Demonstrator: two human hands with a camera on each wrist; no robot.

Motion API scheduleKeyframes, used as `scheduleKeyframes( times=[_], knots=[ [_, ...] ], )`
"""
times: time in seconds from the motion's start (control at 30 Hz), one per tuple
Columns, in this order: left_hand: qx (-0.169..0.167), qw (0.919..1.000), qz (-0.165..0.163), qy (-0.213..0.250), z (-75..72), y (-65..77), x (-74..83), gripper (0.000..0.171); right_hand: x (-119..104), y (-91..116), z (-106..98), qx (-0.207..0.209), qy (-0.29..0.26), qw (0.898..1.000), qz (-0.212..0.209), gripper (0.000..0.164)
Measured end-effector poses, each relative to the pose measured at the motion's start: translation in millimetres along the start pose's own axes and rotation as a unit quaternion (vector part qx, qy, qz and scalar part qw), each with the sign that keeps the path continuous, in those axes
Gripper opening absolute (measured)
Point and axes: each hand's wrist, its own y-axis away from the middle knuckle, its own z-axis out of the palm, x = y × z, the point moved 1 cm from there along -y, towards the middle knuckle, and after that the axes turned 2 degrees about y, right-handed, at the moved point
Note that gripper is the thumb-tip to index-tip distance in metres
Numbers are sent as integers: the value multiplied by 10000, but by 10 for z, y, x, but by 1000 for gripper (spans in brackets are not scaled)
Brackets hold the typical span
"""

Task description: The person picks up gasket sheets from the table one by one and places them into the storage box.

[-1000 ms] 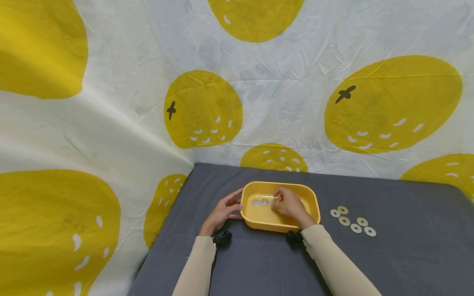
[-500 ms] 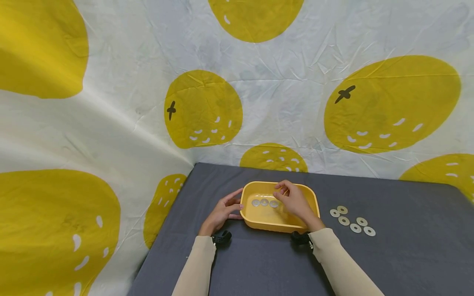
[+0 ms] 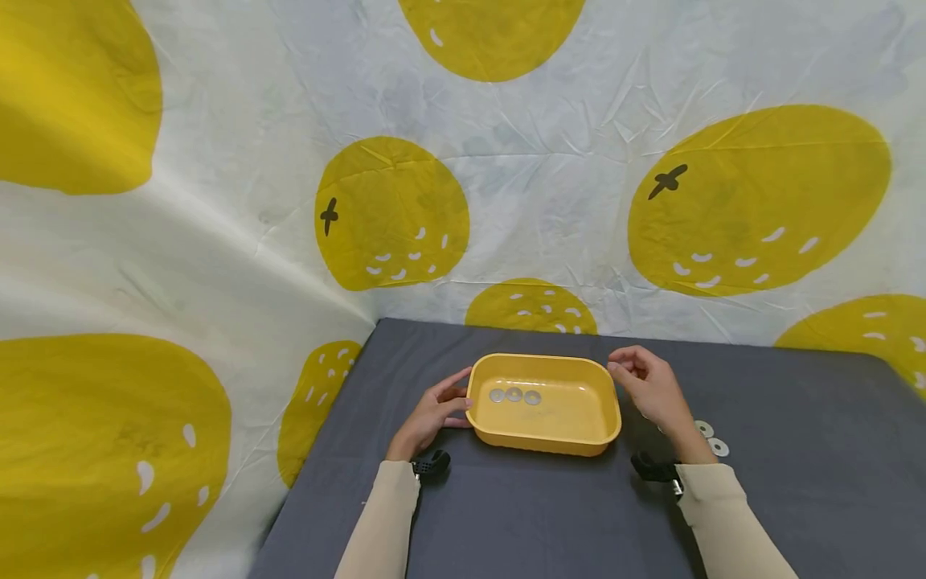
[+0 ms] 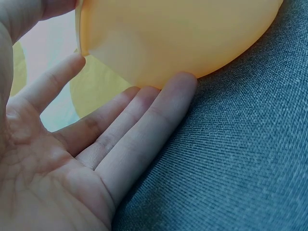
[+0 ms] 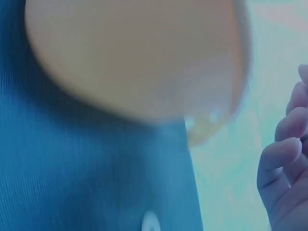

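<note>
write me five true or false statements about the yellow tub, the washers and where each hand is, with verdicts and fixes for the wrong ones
1. Three washers lie inside the yellow tub. True.
2. The left hand touches the left end of the tub. True.
3. The right hand is inside the tub. False: it is outside, off the tub's right end.
4. Every washer in view is in the tub. False: others lie on the dark cloth to its right, partly hidden by the right arm.
5. The tub stands with its opening facing up. True.
</note>
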Motion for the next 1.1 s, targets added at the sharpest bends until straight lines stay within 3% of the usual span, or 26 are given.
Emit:
scheduleKeyframes(
  times=[0.23, 0.43, 0.8, 1.1],
  knots=[
    [-19, 10000, -3, 23, -12, -1, 9, 64, 348, 132, -410, -161, 663, 9972, 297, 37],
    [8, 10000, -22, 39, -15, -13, 12, 62, 583, 189, -594, -533, 1272, 9897, 379, 36],
    [-21, 10000, 7, 92, 3, -26, 17, 64, 801, 127, -679, -1582, 1734, 9706, 528, 32],
    [27, 10000, -64, 41, 6, -6, 21, 64, 877, 72, -646, -1771, 1895, 9641, 562, 29]
  ],
)
